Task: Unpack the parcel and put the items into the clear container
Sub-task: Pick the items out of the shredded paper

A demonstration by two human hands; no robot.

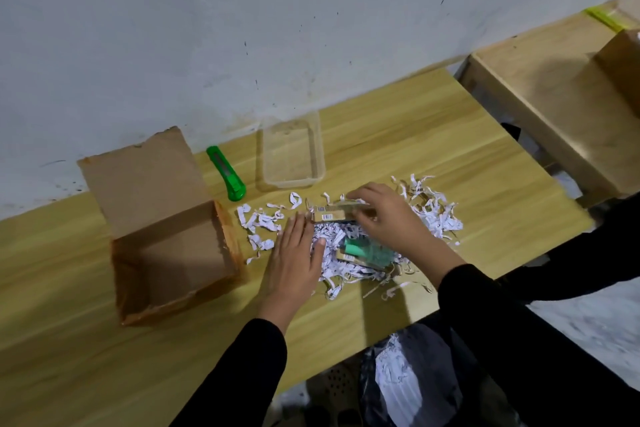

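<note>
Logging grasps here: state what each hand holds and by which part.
The right hand grips the small tan cardboard packet by its right end. The left hand holds nothing, resting flat on white shredded paper.

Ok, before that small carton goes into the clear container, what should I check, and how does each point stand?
1. The right hand grips the small carton: ok.
2. The clear container stands upright, open on top, nothing seen inside: ok.
3. The green utility knife lies left of the container, apart from it: ok.
4. The left hand lies flat on the shredded paper, holding nothing: ok.
5. The green item lies in the paper, not yet in the container: not ok.
6. The cardboard box shows nothing inside: ok.
</note>
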